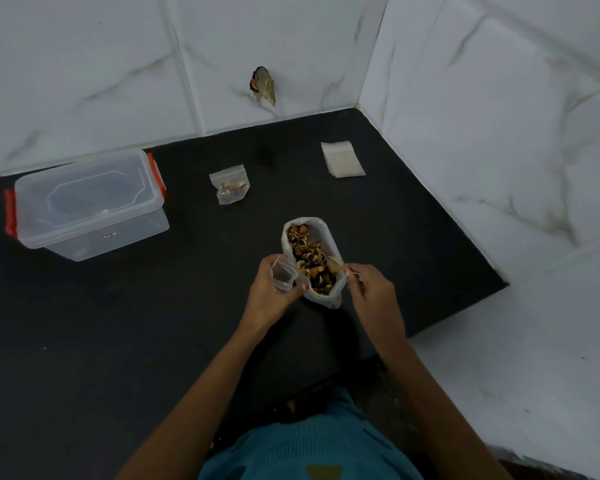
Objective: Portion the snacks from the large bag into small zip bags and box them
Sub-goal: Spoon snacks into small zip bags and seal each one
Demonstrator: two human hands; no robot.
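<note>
**Large bag [326, 233] open on counter; both hands engaged**

Nearest the camera is a teal garment [312, 445], with two bare forearms reaching forward over the black counter [118, 323]. The left hand [274, 292] has its fingers curled round an empty zip bag [283, 277], mouth open, just left of the large bag. The right hand [371, 289] has curled fingers and appears to pinch the large bag's near right rim. The large bag stands upright between the hands, its top rolled down, filled with brown snacks [310, 258].

Farther back, a filled zip bag [230, 188] lies flat. To the left stands a clear lidded box [87, 206] with red latches. To the right, near the tiled wall [482, 133], lies a stack of flat zip bags [342, 159].
</note>
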